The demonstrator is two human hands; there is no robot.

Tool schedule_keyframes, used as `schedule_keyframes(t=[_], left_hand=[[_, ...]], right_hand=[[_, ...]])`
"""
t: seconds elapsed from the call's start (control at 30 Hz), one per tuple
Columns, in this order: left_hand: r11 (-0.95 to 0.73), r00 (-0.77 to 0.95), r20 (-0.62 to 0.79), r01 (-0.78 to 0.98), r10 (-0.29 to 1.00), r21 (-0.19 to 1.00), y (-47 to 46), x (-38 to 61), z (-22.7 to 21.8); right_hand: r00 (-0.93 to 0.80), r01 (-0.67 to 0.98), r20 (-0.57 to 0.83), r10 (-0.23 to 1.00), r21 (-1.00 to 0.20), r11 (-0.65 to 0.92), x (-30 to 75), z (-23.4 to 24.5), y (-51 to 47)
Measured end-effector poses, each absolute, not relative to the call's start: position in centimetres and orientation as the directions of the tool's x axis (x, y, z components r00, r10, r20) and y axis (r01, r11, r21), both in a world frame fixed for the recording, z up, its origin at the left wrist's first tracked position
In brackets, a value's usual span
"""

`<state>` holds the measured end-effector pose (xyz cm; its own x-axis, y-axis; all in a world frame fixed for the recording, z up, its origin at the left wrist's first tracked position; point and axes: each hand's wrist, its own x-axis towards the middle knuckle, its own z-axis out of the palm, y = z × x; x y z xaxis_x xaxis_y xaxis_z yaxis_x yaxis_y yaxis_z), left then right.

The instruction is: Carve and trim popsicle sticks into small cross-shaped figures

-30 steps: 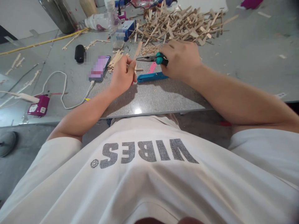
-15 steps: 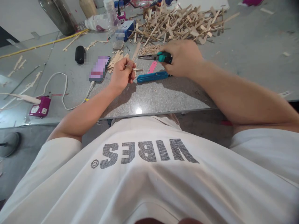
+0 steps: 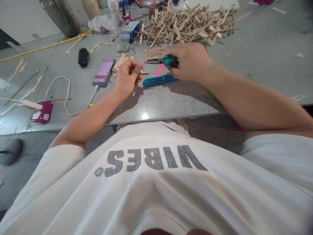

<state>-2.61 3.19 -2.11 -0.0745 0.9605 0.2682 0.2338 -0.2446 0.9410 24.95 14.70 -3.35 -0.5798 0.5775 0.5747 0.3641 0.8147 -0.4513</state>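
My left hand point(image 3: 128, 75) pinches a flat wooden craft stick point(image 3: 148, 57) between thumb and fingers. The stick leans up and to the right. My right hand point(image 3: 189, 62) is wrapped round the teal-and-black handles of needle-nose pliers point(image 3: 158, 61). Their jaws point left and meet the stick just above my left fingertips; whether they grip it I cannot tell. Under the pliers lie a pink notched tag point(image 3: 159, 70) and a long blue plastic tool point(image 3: 158, 80). Small wood chips point(image 3: 160, 51) are scattered behind them. Thin wooden pieces point(image 3: 119, 63) lie beside my left hand.
A large heap of craft sticks point(image 3: 188, 26) covers the back of the grey table point(image 3: 156, 101). At the left are a phone point(image 3: 104, 71) on a white cable, a black case point(image 3: 83, 57) and a purple adapter point(image 3: 42, 112). Clear bottles point(image 3: 118, 26) and a blue box point(image 3: 133, 31) stand behind.
The stick in my left hand has tilted from nearly upright toward the right. The pliers have shifted slightly left, and their tips now overlap the stick near my fingers.
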Motion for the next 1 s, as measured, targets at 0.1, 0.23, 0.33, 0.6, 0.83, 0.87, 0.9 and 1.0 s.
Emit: schedule_keyframes(t=[0.1,0.23,0.33,0.6,0.83,0.87,0.9,1.0], left_hand=[[-0.265,-0.072,0.291,0.250,0.954,0.931,3.2,-2.7,-2.2],[-0.297,-0.089,0.326,0.243,0.941,0.923,3.6,-2.9,-2.5],[-0.301,-0.091,0.330,0.242,0.939,0.922,4.0,-3.2,-3.0],[-0.239,-0.150,0.292,0.295,0.945,0.925,5.4,-4.3,-3.1],[-0.042,-0.230,0.110,0.282,0.967,0.958,5.6,-4.1,-3.1],[-0.045,-0.237,0.120,0.298,0.964,0.954,5.6,-4.1,-3.1],[-0.056,-0.241,0.140,0.325,0.960,0.944,5.5,-4.1,-3.1],[-0.103,-0.235,0.221,0.430,0.947,0.897,5.8,-4.3,-3.3]], right_hand=[[-0.580,0.420,0.568,0.584,-0.407,0.812,25.0,-3.2,14.5],[-0.577,0.462,0.534,0.618,-0.411,0.786,24.8,-2.8,13.9],[-0.585,0.460,0.523,0.620,-0.415,0.785,24.7,-2.7,13.8],[-0.608,0.504,0.434,0.664,-0.436,0.746,25.6,-3.1,15.9],[-0.503,0.748,0.185,0.844,-0.397,0.532,26.2,-3.8,17.4],[-0.491,0.768,0.175,0.853,-0.376,0.519,26.2,-4.0,17.6],[-0.487,0.776,0.175,0.855,-0.363,0.516,26.3,-4.2,17.9],[-0.495,0.767,0.211,0.843,-0.350,0.538,26.6,-5.1,19.0]])
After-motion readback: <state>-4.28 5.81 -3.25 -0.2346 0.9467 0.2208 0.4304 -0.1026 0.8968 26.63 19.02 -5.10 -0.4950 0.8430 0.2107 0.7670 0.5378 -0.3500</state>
